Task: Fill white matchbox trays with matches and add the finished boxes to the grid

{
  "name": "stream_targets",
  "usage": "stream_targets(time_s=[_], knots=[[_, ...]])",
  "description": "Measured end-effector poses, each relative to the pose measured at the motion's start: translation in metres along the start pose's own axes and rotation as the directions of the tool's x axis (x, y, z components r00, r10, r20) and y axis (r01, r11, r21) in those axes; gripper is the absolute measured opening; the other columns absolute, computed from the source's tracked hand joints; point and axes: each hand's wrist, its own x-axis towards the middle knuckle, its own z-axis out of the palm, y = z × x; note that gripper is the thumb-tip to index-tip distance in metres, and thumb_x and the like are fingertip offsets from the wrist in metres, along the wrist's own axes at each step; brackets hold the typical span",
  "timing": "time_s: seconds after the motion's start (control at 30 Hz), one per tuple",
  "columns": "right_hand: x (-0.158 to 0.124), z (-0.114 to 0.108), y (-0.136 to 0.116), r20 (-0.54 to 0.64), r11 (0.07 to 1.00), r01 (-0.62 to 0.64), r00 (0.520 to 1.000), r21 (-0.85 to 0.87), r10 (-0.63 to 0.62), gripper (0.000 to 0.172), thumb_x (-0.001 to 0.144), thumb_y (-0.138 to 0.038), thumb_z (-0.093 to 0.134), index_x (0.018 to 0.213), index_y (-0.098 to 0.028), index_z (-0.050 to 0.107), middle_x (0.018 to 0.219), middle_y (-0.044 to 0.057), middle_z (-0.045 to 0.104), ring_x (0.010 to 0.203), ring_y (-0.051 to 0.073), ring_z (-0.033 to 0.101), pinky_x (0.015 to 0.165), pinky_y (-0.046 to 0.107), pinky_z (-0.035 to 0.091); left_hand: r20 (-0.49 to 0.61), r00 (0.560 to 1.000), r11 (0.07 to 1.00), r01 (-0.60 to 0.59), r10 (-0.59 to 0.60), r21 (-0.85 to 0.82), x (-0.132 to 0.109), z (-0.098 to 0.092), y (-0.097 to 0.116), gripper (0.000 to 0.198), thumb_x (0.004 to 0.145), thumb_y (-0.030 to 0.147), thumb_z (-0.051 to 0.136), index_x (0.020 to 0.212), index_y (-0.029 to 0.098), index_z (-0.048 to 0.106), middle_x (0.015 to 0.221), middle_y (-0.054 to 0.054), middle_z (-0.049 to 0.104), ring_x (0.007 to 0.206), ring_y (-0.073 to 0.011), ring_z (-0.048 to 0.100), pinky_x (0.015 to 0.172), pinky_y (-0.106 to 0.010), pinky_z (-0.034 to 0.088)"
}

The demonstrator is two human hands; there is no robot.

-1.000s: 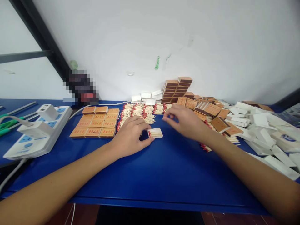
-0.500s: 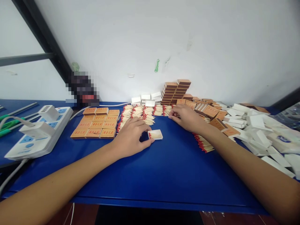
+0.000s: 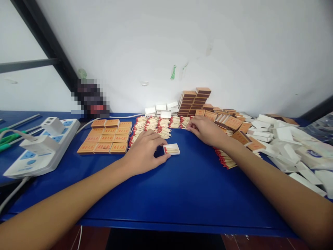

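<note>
My left hand (image 3: 145, 152) rests on the blue table with thumb and forefinger around the left end of a white matchbox tray (image 3: 176, 149). Inside that tray lie several red-tipped matches (image 3: 170, 150). Farther back, my right hand (image 3: 201, 127) pinches at the right end of a spread of loose matches (image 3: 174, 122); how many it grips is hidden by the fingers. More matches (image 3: 142, 125) lie in bundles behind my left hand. Under my right forearm is another bundle of matches (image 3: 224, 159), partly covered.
Closed orange matchboxes (image 3: 104, 138) sit in rows at left, beside a white power strip (image 3: 49, 149). A stack of matchboxes (image 3: 194, 101) and white trays (image 3: 161, 109) stand against the wall. Matchbox sleeves (image 3: 234, 123) and a heap of white trays (image 3: 281, 139) lie at right.
The whole view has shifted very slightly. Both hands stay where they were, the left at the tray and the right at the matches.
</note>
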Motion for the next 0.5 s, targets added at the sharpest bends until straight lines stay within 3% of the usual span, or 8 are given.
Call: stream_targets(time_s=[0.27, 0.5], knots=[[-0.007, -0.01, -0.005, 0.046, 0.996, 0.029, 0.999, -0.08, -0.025, 0.017, 0.1, -0.022, 0.051, 0.086, -0.021, 0.06, 0.093, 0.013, 0.066, 0.092, 0.03, 0.062, 0.082, 0.042, 0.048, 0.007, 1.0, 1.0, 0.007, -0.007, -0.005, 0.0, 0.0, 0.001, 0.024, 0.095, 0.041, 0.074, 0.108, 0.02, 0.074, 0.105, -0.007, 0.076, 0.11, -0.0293, 0.065, 0.1, -0.047, 0.051], [-0.027, -0.026, -0.065, 0.029, 0.988, 0.109, 0.993, 0.111, -0.113, 0.014, 0.105, -0.029, 0.051, 0.096, -0.023, 0.061, 0.098, 0.01, 0.067, 0.094, 0.027, 0.063, 0.078, 0.038, 0.049, -0.003, 1.0, 1.0, 0.006, -0.006, -0.007, 0.0, 0.001, 0.0, 0.025, 0.094, 0.04, 0.076, 0.108, 0.019, 0.074, 0.107, -0.007, 0.076, 0.11, -0.0289, 0.065, 0.1, -0.047, 0.051]])
